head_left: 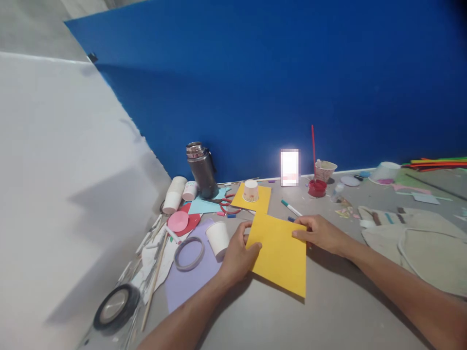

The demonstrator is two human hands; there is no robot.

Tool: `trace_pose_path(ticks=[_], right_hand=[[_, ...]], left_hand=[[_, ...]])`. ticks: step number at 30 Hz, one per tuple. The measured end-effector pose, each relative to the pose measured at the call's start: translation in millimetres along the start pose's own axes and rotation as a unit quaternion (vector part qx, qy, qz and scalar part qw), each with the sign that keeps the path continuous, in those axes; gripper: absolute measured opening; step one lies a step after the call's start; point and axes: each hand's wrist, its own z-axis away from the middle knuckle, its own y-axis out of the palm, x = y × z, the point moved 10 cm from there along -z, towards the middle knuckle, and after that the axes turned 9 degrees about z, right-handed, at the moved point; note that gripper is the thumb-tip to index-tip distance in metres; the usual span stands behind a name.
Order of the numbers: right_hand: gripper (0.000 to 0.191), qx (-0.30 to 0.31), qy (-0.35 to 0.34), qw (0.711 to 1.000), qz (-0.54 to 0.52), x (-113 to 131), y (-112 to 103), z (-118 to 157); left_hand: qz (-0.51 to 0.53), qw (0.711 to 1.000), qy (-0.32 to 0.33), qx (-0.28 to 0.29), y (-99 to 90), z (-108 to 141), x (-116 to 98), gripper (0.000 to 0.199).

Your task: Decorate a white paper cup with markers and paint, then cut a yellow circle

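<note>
A sheet of yellow paper (pixel 279 257) is held up over the grey table between both hands. My left hand (pixel 241 253) grips its left edge, thumb on the front and fingers behind. At the upper right edge, my right hand (pixel 319 234) pinches the sheet the same way. A white paper cup (pixel 218 239) lies tilted beside my left hand, on purple paper (pixel 182 287). Behind the sheet, a small patterned paper cup (pixel 251 191) stands upside down on another yellow piece of paper (pixel 263 199). A teal-capped marker (pixel 291 207) lies near my right hand.
At the left are scissors (pixel 226 200), a dark flask (pixel 202 170), a grey tape ring (pixel 188 253), a black tape roll (pixel 116 307) and a wooden stick (pixel 155 282). A bright phone screen (pixel 290 167) leans on the blue backboard (pixel 255 87). A cloth bag (pixel 430 257) lies right.
</note>
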Motion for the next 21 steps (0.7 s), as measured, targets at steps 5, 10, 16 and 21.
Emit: trace_pose_path(ticks=[5,10,16,21], right_hand=[[0.029,-0.004,0.009,1.000,-0.017,-2,-1,2],[0.046,-0.024,0.022,0.997,-0.066,-10,-8,-2],[0.055,-0.028,0.011,0.995,-0.095,-9,-19,-2],[0.045,-0.077,0.016,0.995,-0.068,-12,-33,-2]], left_hand=[[0.013,1.000,0.009,0.004,1.7,-1,1,0.052],[0.020,1.000,-0.001,0.022,3.4,0,-3,0.059],[-0.030,0.999,-0.027,0.029,1.2,0,-4,0.050],[-0.069,0.993,-0.052,0.079,8.1,3,4,0.049]])
